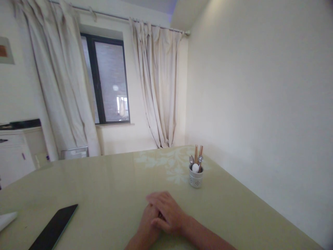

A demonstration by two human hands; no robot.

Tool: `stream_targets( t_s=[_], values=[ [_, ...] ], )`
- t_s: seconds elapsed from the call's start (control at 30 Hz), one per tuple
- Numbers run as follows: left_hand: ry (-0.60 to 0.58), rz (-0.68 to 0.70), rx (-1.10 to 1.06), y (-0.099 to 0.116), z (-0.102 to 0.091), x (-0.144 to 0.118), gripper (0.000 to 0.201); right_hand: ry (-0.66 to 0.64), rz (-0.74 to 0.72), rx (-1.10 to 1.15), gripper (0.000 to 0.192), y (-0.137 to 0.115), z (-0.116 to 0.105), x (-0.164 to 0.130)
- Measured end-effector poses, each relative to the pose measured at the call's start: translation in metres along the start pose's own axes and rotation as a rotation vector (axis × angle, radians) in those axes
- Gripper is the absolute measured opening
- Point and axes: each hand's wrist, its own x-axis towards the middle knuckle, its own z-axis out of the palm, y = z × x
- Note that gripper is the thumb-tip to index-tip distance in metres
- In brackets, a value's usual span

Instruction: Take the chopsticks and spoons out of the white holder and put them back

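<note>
A glossy pale green counter (104, 187) fills the lower half of the view, its top bearing a faint leaf pattern toward the far corner. At the near edge the two hands lie clasped on it: the right hand (168, 211) is laid over the left hand (148, 222), fingers (156, 199) curled and pressed together around each other, holding nothing else. Both forearms run off the bottom edge.

To the left of the hands, well apart, a dark tablet (54, 229) lies flat with its black screen up, cut off by the bottom edge. A bit of white paper (6, 220) shows at the far left edge.

Beyond the hands and a little to the right stands a small white cutlery holder (195, 178), upright, with perforated sides. It carries wooden chopsticks (197, 152), metal spoons and one white spoon. It sits near the counter's right edge, which runs close along a plain cream wall (260, 104).

Between hands, tablet and holder the surface is bare.

Past the far edge hang cream curtains (158, 86) on a rod, either side of a dark-framed window (109, 80). A white cabinet (15, 152) with a dark top stands at the left.
</note>
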Motion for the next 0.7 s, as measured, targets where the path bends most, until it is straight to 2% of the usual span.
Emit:
stream_targets(
  t_s=[0.07,0.13,0.23,0.33,0.43,0.57,0.63,0.7],
  values=[
    [0.022,-0.038,0.019,-0.002,0.0,-0.003,0.028,-0.097,0.012,0.143,0.066,-0.01,0.006,0.007],
    [0.033,-0.08,0.045,0.002,-0.002,-0.005,0.029,-0.095,0.085,0.221,0.064,-0.014,0.005,0.01],
    [-0.037,-0.069,0.038,0.015,-0.008,-0.003,0.027,-0.09,0.152,0.257,0.058,-0.015,0.0,0.007],
    [-0.103,-0.023,0.03,0.027,-0.011,0.0,0.024,-0.096,0.181,0.248,0.054,-0.015,-0.003,0.001],
    [-0.119,-0.005,0.071,0.03,-0.012,0.003,0.025,-0.107,0.187,0.194,0.059,-0.013,-0.002,-0.002],
    [-0.093,-0.045,0.123,0.024,-0.011,0.004,0.026,-0.111,0.176,0.1,0.069,-0.012,0.003,-0.002],
    [-0.058,-0.053,0.134,0.021,-0.011,0.003,0.024,-0.097,0.134,0.06,0.067,-0.012,0.004,-0.001],
    [-0.01,-0.053,0.149,0.02,-0.01,0.002,0.024,-0.059,0.063,-0.001,0.056,-0.01,0.0,0.0]
  ],
)
